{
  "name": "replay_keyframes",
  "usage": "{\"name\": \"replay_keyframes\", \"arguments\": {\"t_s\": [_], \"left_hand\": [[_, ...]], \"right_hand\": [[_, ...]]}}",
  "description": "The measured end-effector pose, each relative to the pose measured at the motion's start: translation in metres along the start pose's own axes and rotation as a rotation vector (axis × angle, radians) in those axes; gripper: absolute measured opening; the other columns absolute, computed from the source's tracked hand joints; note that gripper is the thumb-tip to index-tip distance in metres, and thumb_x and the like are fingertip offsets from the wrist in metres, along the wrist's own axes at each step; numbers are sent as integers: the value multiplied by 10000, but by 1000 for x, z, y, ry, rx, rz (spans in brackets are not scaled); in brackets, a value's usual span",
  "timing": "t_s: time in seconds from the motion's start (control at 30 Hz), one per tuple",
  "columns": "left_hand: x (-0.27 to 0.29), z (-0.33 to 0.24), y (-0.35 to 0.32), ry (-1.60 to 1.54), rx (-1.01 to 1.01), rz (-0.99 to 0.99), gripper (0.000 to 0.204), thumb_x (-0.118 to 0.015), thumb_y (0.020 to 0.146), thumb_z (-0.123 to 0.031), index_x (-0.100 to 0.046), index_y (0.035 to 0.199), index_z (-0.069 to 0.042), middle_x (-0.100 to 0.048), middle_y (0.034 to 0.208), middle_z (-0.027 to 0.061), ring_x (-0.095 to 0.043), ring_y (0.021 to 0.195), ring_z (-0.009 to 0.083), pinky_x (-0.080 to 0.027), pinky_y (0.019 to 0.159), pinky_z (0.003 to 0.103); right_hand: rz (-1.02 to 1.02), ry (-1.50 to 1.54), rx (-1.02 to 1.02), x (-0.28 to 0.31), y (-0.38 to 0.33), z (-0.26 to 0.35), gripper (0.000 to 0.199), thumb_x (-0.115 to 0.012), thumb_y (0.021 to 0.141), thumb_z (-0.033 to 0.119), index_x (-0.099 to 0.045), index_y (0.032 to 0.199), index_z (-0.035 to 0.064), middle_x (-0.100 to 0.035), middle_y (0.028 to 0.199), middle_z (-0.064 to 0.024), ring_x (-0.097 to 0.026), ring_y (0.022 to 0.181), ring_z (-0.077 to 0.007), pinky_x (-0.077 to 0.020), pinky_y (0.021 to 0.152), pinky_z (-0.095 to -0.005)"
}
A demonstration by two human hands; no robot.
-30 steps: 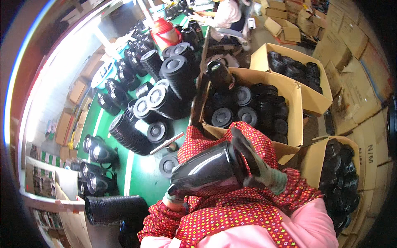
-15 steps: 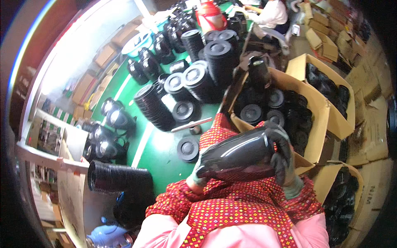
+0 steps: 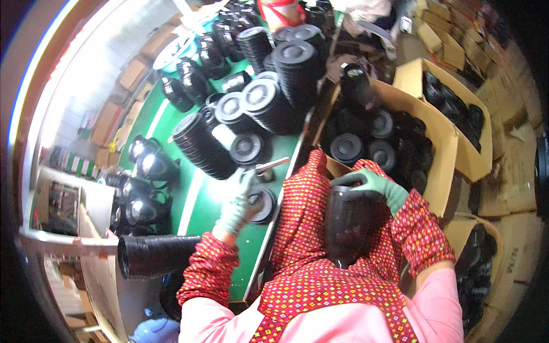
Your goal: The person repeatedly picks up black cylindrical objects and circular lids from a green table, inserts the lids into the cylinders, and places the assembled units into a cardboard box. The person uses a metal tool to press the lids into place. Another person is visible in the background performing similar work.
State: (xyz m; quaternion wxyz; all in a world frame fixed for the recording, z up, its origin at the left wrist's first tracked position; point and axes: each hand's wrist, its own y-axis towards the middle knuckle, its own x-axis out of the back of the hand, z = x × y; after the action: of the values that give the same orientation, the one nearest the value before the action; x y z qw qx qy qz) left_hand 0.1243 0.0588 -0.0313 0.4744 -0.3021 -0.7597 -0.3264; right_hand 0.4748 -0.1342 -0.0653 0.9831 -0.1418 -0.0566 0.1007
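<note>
My right hand (image 3: 374, 187), in a pale green glove with dark palm, grips the upper end of a glossy black tapered vessel (image 3: 349, 223). The vessel stands upright on my lap, wide end up. Over the green table, my left hand (image 3: 237, 200), gloved alike, reaches to a thin metal tool (image 3: 273, 164). Its fingers cover the tool's near-left end and are smeared, so their grip is unclear. Beside that hand lies a round black lid (image 3: 263, 204), partly hidden by it. Another black lid (image 3: 247, 148) leans just beyond the tool.
Stacks of black lids (image 3: 294, 54) and a tilted stack (image 3: 200, 143) fill the table (image 3: 189, 171). Glossy black vessels (image 3: 154, 163) stand at left. Cardboard boxes (image 3: 440, 171) of black parts sit at right. A red-and-white bucket (image 3: 280, 14) stands far off.
My left hand has let go of the vessel and moved left to the tool on the table. With my right hand on it, the vessel has turned from lying sideways to upright.
</note>
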Motion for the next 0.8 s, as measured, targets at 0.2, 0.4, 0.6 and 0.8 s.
{"name": "replay_keyframes", "arguments": {"t_s": [0.2, 0.4, 0.6, 0.8], "left_hand": [[-34, 92, 12, 379, 25, 282, 782, -785, 867, -229, -471, 1569, -87, -627, 1251, 153, -583, 1159, 357, -466, 993, 482], [-14, 43, 20, 44, -12, 204, 556, -735, 858, -94, -652, 1408, -112, -648, 963, 162, -659, 893, 386, -532, 809, 477], [21, -53, 78, -309, -91, 174, 567, -725, 812, 3, -677, 1374, -48, -637, 877, 165, -649, 761, 373, -521, 704, 445], [43, -129, 133, -420, -380, 279, 680, -870, 751, -205, -675, 1373, -12, -656, 902, 149, -657, 732, 340, -522, 632, 423]], "right_hand": [[88, 63, 118, 6, -3, 3, 499, -803, 957, 213, -681, 1399, 17, -737, 1319, -98, -673, 1217, -181, -507, 1086, -346], [-257, 137, 210, -15, -22, 11, 350, -580, 1100, 217, -663, 1369, 10, -662, 1341, -114, -615, 1279, -212, -444, 1146, -352], [-536, -447, 354, -2, -26, 57, 794, -751, 881, 130, -456, 1618, 137, -345, 1683, -190, -239, 1592, -414, -215, 1295, -520], [-404, -636, 611, 65, 22, 75, 494, -563, 1021, 367, -667, 1368, 33, -713, 1226, -182, -651, 1126, -380, -410, 1097, -546]]}}
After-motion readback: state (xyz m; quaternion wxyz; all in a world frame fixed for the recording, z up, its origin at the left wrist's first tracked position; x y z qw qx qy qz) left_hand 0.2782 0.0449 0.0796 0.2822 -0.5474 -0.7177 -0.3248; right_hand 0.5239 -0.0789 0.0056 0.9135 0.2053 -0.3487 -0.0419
